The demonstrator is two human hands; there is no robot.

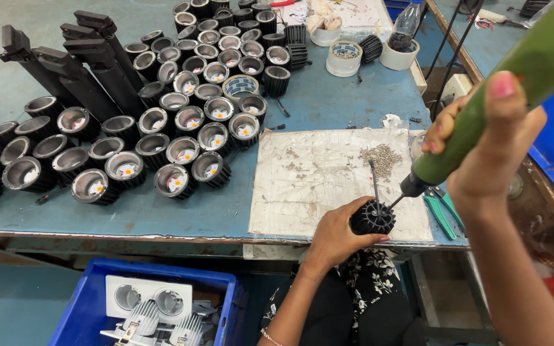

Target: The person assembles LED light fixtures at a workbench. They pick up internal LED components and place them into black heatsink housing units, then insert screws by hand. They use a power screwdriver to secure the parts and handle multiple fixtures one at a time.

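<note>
Your left hand point(335, 234) wraps the black finned housing point(372, 218) at the near edge of the white mat point(328, 186); it looks rigid, probably cast metal and fairly weighty, so grip across the fins; your right hand point(482, 138) clasps the green screwdriver point(488, 102), tip down on the housing's top.

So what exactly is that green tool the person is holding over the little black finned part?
The green power screwdriver has a smooth cylindrical body, plastic by the look, with a dark nose and a thin metal bit. The right hand wraps around it, holding it tilted, top toward the upper right. Its bit points down-left into the top of the black finned heat sink, which the left hand steadies on the worn mat.
</note>
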